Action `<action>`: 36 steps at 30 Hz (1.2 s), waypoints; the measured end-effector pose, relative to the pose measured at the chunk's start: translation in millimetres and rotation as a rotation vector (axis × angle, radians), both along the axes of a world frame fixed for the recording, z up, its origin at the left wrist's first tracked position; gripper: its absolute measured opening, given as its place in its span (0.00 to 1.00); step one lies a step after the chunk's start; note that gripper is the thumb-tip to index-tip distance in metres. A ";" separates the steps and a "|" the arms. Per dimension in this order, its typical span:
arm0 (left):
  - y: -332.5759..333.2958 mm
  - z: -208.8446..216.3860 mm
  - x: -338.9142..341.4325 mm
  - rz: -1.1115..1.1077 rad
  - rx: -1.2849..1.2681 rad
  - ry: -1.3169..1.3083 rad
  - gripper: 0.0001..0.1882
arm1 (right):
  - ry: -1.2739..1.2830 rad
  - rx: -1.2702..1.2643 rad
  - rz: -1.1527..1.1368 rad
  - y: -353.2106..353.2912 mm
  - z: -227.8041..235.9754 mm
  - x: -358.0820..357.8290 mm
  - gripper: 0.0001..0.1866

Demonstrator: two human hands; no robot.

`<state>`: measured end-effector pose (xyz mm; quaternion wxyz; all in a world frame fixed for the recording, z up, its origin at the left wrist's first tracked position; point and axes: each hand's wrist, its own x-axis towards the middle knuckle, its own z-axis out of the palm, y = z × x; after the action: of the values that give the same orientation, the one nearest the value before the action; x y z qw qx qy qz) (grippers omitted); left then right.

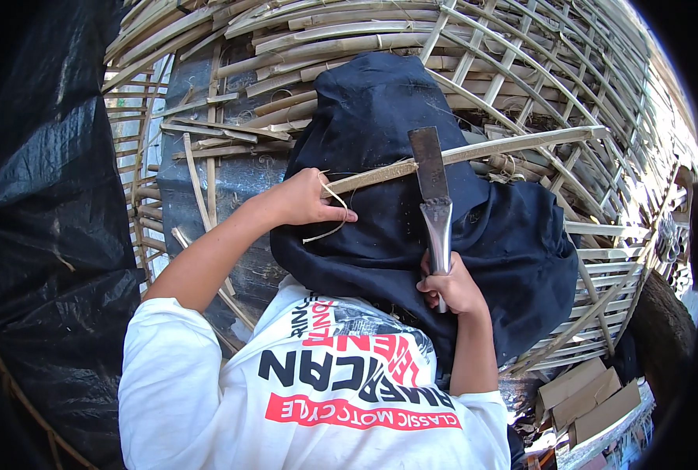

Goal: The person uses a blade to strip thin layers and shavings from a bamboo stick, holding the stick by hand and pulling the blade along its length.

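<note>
My left hand (311, 200) is closed round the near end of a long split bamboo strip (513, 146), which slants up to the right across my lap. A thin curled shaving (341, 205) hangs at that hand. In my right hand (455, 286) is the shiny metal handle of a cleaver-like knife (429, 166) with a dark rectangular blade. The blade stands upright across the middle of the strip, at or against it; the exact contact I cannot tell. Black cloth (380, 110) covers my lap beneath both hands.
Many split bamboo strips (349, 39) lie piled beyond my lap. A woven bamboo lattice (537, 55) curves round the far right. Black plastic sheeting (43, 196) hangs at the left. Loose bamboo pieces (208, 133) lie left of the cloth; cardboard (592, 399) sits at the lower right.
</note>
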<state>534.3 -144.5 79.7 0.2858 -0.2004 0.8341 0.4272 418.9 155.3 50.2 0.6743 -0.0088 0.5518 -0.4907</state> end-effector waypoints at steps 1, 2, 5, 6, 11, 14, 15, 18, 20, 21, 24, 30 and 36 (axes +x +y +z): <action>-0.1 0.2 0.6 -0.008 0.003 -0.003 0.31 | -0.004 -0.006 0.004 0.3 -3.7 2.5 0.11; -1.8 1.3 1.5 -0.015 0.001 -0.004 0.31 | -0.018 -0.019 0.000 -0.1 -6.8 4.0 0.12; -2.7 -1.0 3.2 -0.055 -0.028 0.059 0.30 | -0.067 -0.035 -0.016 0.4 -7.6 7.4 0.15; -2.3 0.2 2.0 -0.072 -0.040 0.090 0.30 | -0.111 -0.056 -0.030 -0.9 -7.8 8.0 0.15; 4.4 12.5 -2.4 0.001 0.060 0.041 0.26 | -0.489 -0.321 -0.014 -6.4 -12.2 39.2 0.18; -0.8 -14.7 14.6 0.053 0.075 0.120 0.26 | -0.147 -0.201 -0.082 -10.1 -3.4 36.3 0.17; 1.3 -3.3 6.5 0.044 0.064 0.057 0.26 | -0.093 -0.174 -0.094 -1.0 -5.9 34.7 0.17; -2.3 -2.1 -2.2 -0.006 0.019 -0.003 0.27 | 0.175 -0.084 -0.061 12.5 -1.5 24.8 0.14; -3.3 -6.1 -0.7 -0.005 0.022 0.012 0.28 | 0.307 -0.098 -0.132 11.6 12.1 20.5 0.15; -2.1 -5.7 1.0 0.017 0.042 0.024 0.28 | 0.374 -0.077 -0.135 13.4 14.7 18.7 0.16; 2.7 0.4 -0.4 0.054 0.057 0.040 0.29 | 0.674 -0.027 -0.178 13.1 14.5 18.4 0.17; 3.7 3.0 -2.5 0.049 0.027 0.014 0.29 | 1.021 0.081 -0.121 3.7 13.4 28.6 0.13; 0.8 6.1 -7.0 0.032 0.013 -0.026 0.30 | 0.918 -0.019 -0.114 8.3 6.7 31.5 0.13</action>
<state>527.3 -143.7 85.8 0.2910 -0.2172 0.8243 0.4343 450.3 163.6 56.9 0.3318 -0.2009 0.7884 -0.4774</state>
